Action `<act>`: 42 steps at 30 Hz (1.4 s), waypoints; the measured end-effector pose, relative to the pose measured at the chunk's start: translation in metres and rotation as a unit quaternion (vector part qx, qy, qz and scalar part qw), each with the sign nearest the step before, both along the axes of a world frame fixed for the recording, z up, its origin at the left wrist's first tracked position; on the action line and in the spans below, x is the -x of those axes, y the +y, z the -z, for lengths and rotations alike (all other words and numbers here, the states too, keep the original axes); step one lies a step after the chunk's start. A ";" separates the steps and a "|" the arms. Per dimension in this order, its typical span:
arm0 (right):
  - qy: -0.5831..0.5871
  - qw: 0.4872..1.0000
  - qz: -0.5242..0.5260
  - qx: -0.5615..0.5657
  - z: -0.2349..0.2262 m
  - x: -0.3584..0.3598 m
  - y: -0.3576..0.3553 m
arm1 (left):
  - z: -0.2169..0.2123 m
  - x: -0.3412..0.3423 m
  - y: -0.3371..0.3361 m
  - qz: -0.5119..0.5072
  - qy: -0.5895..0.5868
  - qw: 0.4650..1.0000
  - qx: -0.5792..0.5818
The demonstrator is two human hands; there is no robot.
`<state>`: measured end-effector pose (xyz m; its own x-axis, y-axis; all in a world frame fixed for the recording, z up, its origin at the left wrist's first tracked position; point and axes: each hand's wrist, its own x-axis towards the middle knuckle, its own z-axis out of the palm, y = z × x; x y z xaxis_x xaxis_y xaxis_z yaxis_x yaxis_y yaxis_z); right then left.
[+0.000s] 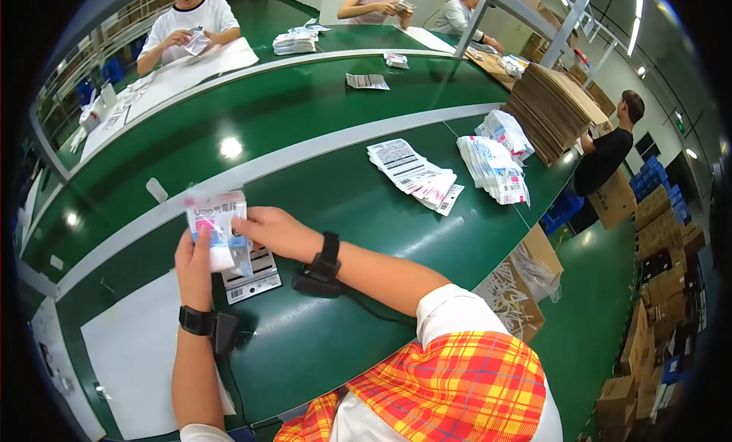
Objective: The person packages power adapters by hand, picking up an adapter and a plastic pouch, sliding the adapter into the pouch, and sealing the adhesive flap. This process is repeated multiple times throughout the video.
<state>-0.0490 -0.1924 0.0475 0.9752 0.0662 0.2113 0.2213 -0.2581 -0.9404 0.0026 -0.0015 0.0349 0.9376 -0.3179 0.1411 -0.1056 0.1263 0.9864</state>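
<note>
Above the printed card (252,278) lying on the green tabletop (343,213), the left hand (194,255) and right hand (267,230) both grasp a clear packet (217,225), apparently mid-packing, so the next move calls for steady, aligned fingers.

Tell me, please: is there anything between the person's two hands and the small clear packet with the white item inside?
Nothing visible is. The left hand and the right hand both already hold the packet, one on each side, above the green table. A printed card lies on the table underneath it.

two hands (194,259), four other people (187,19)
</note>
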 end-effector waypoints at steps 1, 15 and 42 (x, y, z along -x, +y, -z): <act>0.023 0.999 0.007 -0.021 0.001 0.000 0.003 | 0.001 0.002 0.001 -0.001 0.003 1.000 -0.001; 0.015 0.980 -0.144 0.135 0.005 -0.009 -0.055 | 0.005 -0.011 0.010 0.141 -0.151 0.954 -0.216; -0.073 0.901 -0.107 0.414 -0.011 0.047 0.021 | 0.014 0.009 0.016 0.249 -0.340 0.813 -0.401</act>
